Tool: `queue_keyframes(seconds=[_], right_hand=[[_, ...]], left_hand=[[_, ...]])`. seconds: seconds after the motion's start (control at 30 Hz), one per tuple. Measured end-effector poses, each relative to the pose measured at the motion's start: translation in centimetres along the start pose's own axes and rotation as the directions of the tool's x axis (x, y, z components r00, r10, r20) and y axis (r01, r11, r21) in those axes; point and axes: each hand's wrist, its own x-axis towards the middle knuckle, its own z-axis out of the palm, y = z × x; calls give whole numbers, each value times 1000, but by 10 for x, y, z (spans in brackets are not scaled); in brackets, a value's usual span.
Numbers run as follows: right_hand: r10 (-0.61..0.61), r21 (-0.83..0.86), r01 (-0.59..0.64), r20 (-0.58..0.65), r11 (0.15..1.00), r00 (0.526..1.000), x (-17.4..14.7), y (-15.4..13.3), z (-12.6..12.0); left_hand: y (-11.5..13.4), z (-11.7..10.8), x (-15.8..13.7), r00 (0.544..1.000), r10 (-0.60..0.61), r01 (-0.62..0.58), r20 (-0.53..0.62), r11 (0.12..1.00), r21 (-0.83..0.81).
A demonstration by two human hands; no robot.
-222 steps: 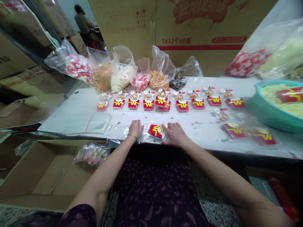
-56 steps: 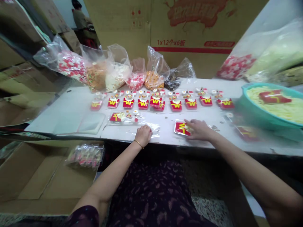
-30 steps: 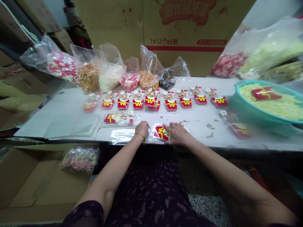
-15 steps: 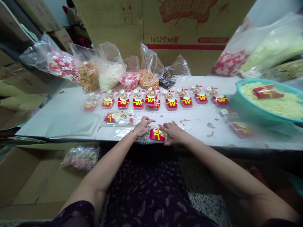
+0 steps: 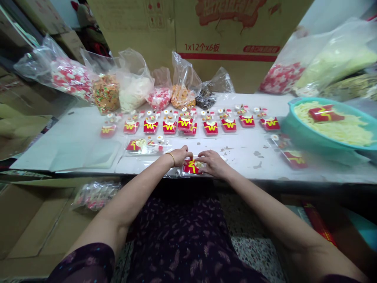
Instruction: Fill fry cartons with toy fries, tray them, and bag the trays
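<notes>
At the near edge of the table, a small red fries box point(image 5: 191, 166) with a yellow zigzag mark and pale pieces at its right end lies on its side in clear plastic. My left hand point(image 5: 178, 156), a bracelet at its wrist, has its fingers curled down on the upper left of this pack. From the right, my right hand point(image 5: 214, 162) grips the pack's other end, fingers bent over the pale pieces. What lies under the fingertips is hidden. Just left and behind rests another clear pack point(image 5: 149, 145) with a red box and tiny food pieces.
Behind stands a row of similar packs point(image 5: 210, 128). Farther back are bags of small pieces point(image 5: 184, 96) before a large carton point(image 5: 229, 35). A turquoise basin point(image 5: 312, 131) of pale strips is at right. Clear sheets point(image 5: 101, 155) lie left; an open carton point(image 5: 26, 220) sits below.
My left hand has moved in to the pack, its stretched fingers now curled down on it. My right hand stays at the pack's right end. The whole view has shifted slightly.
</notes>
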Motion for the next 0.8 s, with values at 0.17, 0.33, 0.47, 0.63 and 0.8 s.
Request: queue_keyframes(seconds=[0.17, 0.33, 0.47, 0.63, 0.8], right_hand=[[87, -88, -84, 27, 993, 996, 8, -13, 5], [91, -151, -85, 34, 985, 995, 10, -17, 6], [80, -178, -80, -10, 981, 997, 7, -17, 7], [105, -128, -107, -23, 986, 994, 6, -13, 10], [124, -64, -124, -4, 990, 992, 6, -12, 8]], left_hand=[[-3, 5, 3, 998, 9, -5, -57, 998, 61], [1, 5, 0, 990, 39, -24, -137, 993, 112], [13, -8, -2, 1000, -5, 5, -5, 985, 170], [26, -25, 1, 989, -89, 58, 118, 969, 240], [28, -30, 9, 989, -75, 42, 125, 968, 246]])
